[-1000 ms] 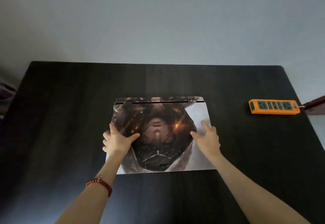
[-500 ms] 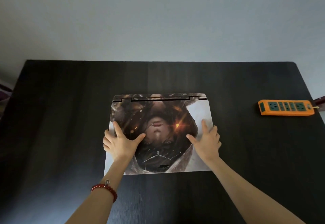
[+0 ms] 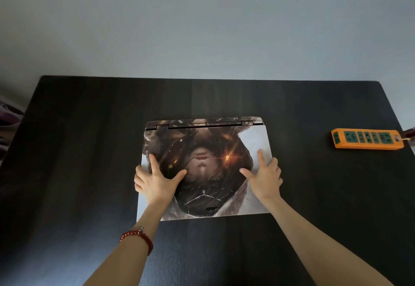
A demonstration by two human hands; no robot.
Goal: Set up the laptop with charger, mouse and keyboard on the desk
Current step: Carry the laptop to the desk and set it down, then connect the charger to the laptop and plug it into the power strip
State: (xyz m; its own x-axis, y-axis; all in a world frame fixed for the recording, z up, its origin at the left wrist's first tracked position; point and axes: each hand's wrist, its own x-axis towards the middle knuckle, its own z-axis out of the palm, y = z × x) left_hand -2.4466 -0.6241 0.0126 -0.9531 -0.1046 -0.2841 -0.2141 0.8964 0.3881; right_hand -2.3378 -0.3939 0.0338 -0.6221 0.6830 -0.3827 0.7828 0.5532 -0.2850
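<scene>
Head view: we see a closed laptop with a printed picture skin on its lid (image 3: 203,168) lying flat mid-way across the dark wood-grain tabletop (image 3: 78,150), hinge edge away from us. Lid is shut, so screen and keys are hidden.

Left hand (image 3: 155,179) lies on the laptop's left edge, forefinger and thumb spread flat on the lid; its other fingers (image 3: 138,180) curl over the side edge, tips hidden, so we cannot tell whether they grip underneath. Right hand (image 3: 265,176) mirrors it on the right edge, thumb and forefinger splayed on the lid, outer fingers wrapped past the rim and partly out of sight. Both hands splayed and pressing rather than clenched.

Red bead bracelet with a small metal charm (image 3: 137,237) sits on the left wrist. Both forearms are cut off by the bottom frame edge.

Orange power strip with green sockets (image 3: 366,139) lies well apart at the far right of the tabletop; its cord end runs out of frame. Purple-white item (image 3: 9,115) at the left edge is cropped and unidentifiable.
</scene>
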